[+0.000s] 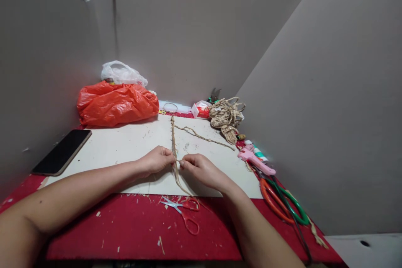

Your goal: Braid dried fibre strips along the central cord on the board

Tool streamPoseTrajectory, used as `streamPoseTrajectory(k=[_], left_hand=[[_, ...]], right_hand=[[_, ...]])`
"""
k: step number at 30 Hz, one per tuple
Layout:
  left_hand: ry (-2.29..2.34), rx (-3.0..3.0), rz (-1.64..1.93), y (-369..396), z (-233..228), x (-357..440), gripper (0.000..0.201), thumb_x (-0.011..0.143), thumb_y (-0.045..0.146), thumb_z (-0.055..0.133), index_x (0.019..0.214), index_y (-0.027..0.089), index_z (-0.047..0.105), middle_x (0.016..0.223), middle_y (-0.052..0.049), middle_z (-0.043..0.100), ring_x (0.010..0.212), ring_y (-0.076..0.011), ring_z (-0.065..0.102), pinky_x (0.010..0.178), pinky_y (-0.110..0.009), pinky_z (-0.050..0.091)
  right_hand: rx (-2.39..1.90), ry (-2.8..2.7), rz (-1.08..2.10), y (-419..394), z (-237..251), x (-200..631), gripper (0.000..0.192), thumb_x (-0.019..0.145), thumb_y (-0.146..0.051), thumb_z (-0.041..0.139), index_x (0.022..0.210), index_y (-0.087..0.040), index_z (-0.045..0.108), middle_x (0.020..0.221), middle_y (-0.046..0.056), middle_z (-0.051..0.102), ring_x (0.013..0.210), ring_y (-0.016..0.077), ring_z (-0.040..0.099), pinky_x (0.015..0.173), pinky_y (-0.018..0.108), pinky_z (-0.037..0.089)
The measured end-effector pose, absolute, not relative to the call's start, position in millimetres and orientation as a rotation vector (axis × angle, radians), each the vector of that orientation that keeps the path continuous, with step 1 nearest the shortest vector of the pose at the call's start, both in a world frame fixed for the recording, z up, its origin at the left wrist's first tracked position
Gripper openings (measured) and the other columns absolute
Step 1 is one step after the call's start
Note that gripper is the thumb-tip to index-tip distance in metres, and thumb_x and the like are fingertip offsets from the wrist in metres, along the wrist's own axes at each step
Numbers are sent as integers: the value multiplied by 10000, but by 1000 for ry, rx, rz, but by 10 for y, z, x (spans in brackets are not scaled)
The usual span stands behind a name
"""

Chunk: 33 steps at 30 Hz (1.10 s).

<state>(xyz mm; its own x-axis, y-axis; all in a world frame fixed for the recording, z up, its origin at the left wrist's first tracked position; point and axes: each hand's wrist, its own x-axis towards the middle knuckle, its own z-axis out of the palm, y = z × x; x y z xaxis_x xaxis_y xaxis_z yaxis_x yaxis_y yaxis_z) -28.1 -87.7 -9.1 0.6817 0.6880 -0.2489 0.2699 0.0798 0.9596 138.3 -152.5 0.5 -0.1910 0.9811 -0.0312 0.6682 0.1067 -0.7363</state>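
Note:
A brown twine braid runs lengthwise over a white board, its loose tail curving toward the front edge. My left hand pinches the twine from the left side. From the right, my right hand is closed with thumb and finger on a strand of the same twine, just beside the left fingertips. A second twisted piece of twine stretches off to the right on the board. Small scissors with red handles lie spread just in front of the board.
A phone and a red plastic bag are at the left. Bundled twine, a pink glue gun and large scissors with orange and green handles line the right. Scraps litter the red cloth.

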Motion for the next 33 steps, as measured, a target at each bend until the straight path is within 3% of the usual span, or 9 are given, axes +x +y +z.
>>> streamPoseTrajectory(k=[6, 8, 13, 18, 20, 24, 26, 30, 33], left_hand=[[704, 1534, 504, -899, -184, -245, 197, 724, 192, 491, 570, 109, 582, 528, -8, 550, 499, -72, 421, 535, -218, 320], [721, 1476, 507, -926, -185, -245, 190, 715, 177, 478, 551, 119, 555, 490, 7, 518, 476, -70, 405, 520, -213, 314], [802, 1393, 507, -985, -140, -263, 233, 717, 245, 515, 516, 153, 444, 394, 79, 298, 397, -44, 209, 435, -223, 148], [792, 1334, 505, -1024, -100, -258, 240, 687, 314, 576, 547, 142, 483, 414, 75, 323, 411, -43, 221, 441, -234, 127], [801, 1322, 493, -1029, -96, -253, 187, 675, 284, 586, 588, 126, 538, 419, 67, 363, 415, -45, 239, 445, -230, 142], [774, 1305, 492, -1019, -96, -257, 169, 694, 275, 586, 656, 110, 591, 428, 58, 386, 406, -48, 244, 443, -234, 146], [762, 1312, 480, -1012, -94, -264, 190, 721, 293, 580, 658, 114, 586, 411, 64, 359, 390, -49, 226, 435, -240, 128], [757, 1316, 463, -1004, -91, -270, 202, 762, 296, 562, 655, 125, 569, 378, 75, 313, 367, -48, 192, 427, -246, 105], [691, 1324, 472, -995, -84, -269, 217, 778, 272, 538, 626, 118, 558, 402, 57, 372, 377, -40, 203, 431, -241, 133]], right_hand=[[-1563, -1794, 1004, -1568, 20, 1258, 264, 830, -271, 417, 662, -146, 578, 598, 8, 551, 577, 126, 459, 569, 230, 352], [-1573, -1809, 962, -1618, 5, 1174, 262, 834, -257, 400, 652, -157, 559, 598, 8, 550, 574, 127, 457, 562, 230, 344], [-1653, -1883, 632, -1715, -51, 1085, 259, 836, -243, 418, 605, -181, 515, 575, 21, 538, 547, 131, 434, 531, 242, 283], [-1763, -1934, 495, -1769, -48, 1044, 249, 847, -252, 435, 653, -185, 576, 585, 47, 593, 498, 128, 437, 533, 263, 263], [-1708, -2023, 590, -1816, 20, 1027, 259, 839, -233, 446, 609, -183, 553, 554, 34, 573, 477, 116, 417, 518, 257, 259], [-1449, -2077, 1186, -1875, 216, 1117, 328, 855, -319, 470, 563, -175, 510, 491, 5, 543, 433, 96, 419, 461, 227, 281], [-1500, -1822, 1154, -1827, 258, 1222, 390, 868, -422, 448, 574, -174, 509, 455, -2, 521, 410, 97, 424, 443, 223, 303], [-1594, -1433, 704, -1615, 125, 1364, 398, 831, -505, 496, 619, -170, 521, 509, 1, 521, 476, 105, 466, 480, 220, 355], [-1507, -1424, 1130, -1500, -43, 1335, 435, 820, -568, 466, 660, -168, 523, 531, -1, 525, 432, 93, 443, 421, 212, 327]])
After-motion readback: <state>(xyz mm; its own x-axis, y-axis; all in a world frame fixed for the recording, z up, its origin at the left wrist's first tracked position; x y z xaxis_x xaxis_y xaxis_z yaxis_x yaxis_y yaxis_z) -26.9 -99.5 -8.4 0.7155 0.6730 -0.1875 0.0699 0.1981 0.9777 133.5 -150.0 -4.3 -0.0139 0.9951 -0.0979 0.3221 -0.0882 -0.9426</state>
